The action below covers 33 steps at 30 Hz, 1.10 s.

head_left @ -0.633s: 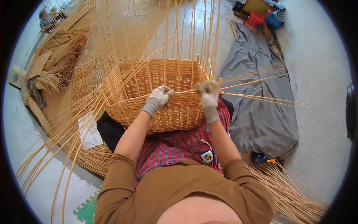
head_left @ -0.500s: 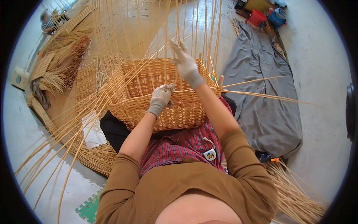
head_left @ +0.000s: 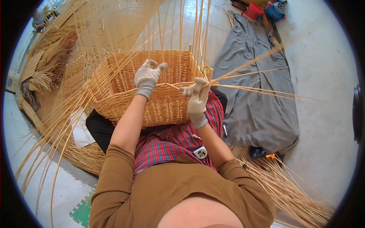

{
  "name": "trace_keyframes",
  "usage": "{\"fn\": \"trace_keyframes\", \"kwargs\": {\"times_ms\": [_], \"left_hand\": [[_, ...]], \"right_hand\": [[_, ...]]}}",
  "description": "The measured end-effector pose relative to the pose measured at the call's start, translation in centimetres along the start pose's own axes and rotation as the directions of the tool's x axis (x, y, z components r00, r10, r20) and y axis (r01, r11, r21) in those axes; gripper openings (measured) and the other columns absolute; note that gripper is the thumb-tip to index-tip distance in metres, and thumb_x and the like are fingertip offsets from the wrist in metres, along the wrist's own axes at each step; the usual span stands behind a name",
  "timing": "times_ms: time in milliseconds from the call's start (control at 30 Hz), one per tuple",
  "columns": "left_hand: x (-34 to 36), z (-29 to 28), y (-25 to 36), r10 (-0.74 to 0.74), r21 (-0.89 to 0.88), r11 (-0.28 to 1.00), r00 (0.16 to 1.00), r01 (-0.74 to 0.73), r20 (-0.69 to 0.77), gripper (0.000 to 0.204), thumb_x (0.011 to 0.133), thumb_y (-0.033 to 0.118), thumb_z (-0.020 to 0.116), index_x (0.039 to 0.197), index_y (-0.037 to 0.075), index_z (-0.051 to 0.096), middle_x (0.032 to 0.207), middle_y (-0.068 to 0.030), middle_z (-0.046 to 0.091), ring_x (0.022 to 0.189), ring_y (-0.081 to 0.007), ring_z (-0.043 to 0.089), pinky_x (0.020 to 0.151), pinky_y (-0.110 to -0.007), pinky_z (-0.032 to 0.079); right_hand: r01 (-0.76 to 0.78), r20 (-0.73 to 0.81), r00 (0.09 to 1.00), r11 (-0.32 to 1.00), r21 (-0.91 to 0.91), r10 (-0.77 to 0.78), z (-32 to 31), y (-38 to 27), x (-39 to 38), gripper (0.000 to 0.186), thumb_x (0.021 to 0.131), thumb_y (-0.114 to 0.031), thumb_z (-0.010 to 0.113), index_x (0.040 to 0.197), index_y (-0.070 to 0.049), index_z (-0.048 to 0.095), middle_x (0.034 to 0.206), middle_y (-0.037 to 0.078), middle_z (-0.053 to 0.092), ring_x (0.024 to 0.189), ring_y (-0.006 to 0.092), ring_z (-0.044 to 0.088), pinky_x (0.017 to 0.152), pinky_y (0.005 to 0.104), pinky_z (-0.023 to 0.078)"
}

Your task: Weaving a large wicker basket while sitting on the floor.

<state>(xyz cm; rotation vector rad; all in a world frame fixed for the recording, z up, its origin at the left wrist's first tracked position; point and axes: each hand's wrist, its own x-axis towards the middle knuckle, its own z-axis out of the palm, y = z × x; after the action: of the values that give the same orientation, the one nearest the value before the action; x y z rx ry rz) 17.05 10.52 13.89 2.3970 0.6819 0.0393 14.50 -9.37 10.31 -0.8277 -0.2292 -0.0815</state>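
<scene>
A golden wicker basket (head_left: 152, 110) with tall upright rods round its rim rests on my lap. My right hand (head_left: 198, 100), in a pale work glove, is closed at the basket's near right rim. It grips a wicker rod (head_left: 247, 65) that slants out to the right, its far end blurred by motion. My left hand (head_left: 146, 78), gloved too, is over the near rim, close to the upright rods. Its fingers are loosely curled and apart, with nothing visibly held. Several loose rod ends (head_left: 57, 133) fan out from the basket's left corner.
Bundles of rods lie at left (head_left: 53, 57) and lower right (head_left: 281, 186). A grey cloth (head_left: 258, 98) covers something long on the right. Red (head_left: 254, 11) and blue (head_left: 275, 11) containers stand beyond it. A white tape measure (head_left: 200, 152) lies on my checked cloth.
My right hand has come down from the upright rods to the rim, swinging a rod over to the right. My left hand has let go near the rim and risen leftward. The view has shifted.
</scene>
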Motion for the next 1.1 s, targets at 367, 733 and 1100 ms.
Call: {"fn": "trace_keyframes", "kwargs": {"times_ms": [367,733,1100], "left_hand": [[-2.7,9.7,1.9,0.147,-0.456,0.887,0.894,0.071,0.424,0.026,0.098,0.026,0.057,0.11,0.004,0.064,0.092,-0.0135,0.071,0.086,-0.0266,0.07,0.067,-0.035,0.054],[-2.5,8.0,4.7,0.052,-0.308,0.948,0.915,0.081,0.401,0.028,0.094,0.032,0.061,0.098,0.004,0.065,0.084,-0.0182,0.069,0.08,-0.0296,0.067,0.072,-0.041,0.052],[-9.8,0.9,-17.6,0.044,-0.868,0.489,0.992,0.084,0.121,0.027,0.097,0.01,0.061,0.123,0.006,0.057,0.093,-0.0093,0.068,0.069,-0.0126,0.065,0.062,-0.029,0.057]], "right_hand": [[-0.129,-0.094,0.991,0.804,-0.581,0.091,-6.8,-5.3,9.0,0.033,0.091,-0.004,0.064,0.121,-0.013,0.053,0.101,0.012,0.069,0.095,0.0189,0.068,0.071,0.0292,0.057],[-0.2,-0.311,0.921,0.97,0.14,0.234,-15.6,-7.5,2.5,0.034,0.093,-0.011,0.058,0.127,-0.008,0.054,0.092,0.007,0.064,0.069,0.019,0.064,0.05,0.0324,0.052],[-0.004,-0.067,0.944,-0.193,-0.981,0.324,-5.7,-1.5,7.3,0.078,0.077,-0.023,0.079,0.144,-0.025,0.039,0.123,0.02,0.064,0.11,0.0361,0.064,0.091,0.0422,0.051]]}}
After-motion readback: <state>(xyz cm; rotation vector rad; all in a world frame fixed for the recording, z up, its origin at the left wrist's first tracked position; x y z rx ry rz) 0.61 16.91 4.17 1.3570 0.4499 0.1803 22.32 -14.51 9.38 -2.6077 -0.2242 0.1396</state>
